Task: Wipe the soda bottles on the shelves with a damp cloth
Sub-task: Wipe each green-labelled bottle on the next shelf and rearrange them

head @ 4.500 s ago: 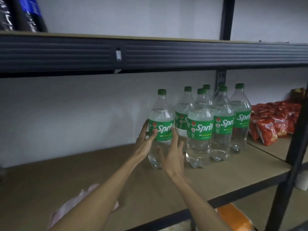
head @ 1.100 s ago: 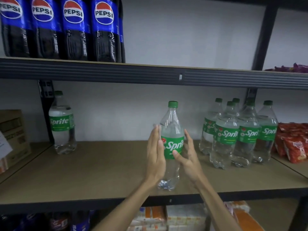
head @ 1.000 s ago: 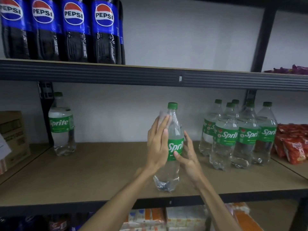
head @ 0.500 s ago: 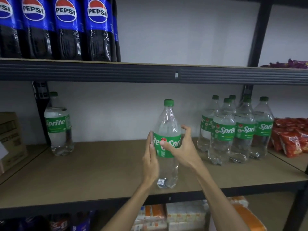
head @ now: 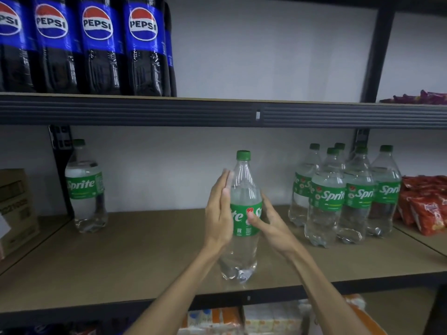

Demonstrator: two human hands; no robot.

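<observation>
**Sprite bottle (head: 244, 187) upright near the front edge of the middle shelf (head: 145, 250), between both hands.**
Left hand (head: 219, 218): fingers (head: 223, 187) straight, pressed together, flat against the bottle's left side. Right hand (head: 273, 228): fingers extended along its right side, thumb tip on the label (head: 242, 223).

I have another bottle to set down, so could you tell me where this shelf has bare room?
The widest bare board lies between the lone Sprite bottle at left and the middle bottle. A narrower gap separates it from the Sprite cluster. Crowded at right: cluster beside snack bags.
</observation>
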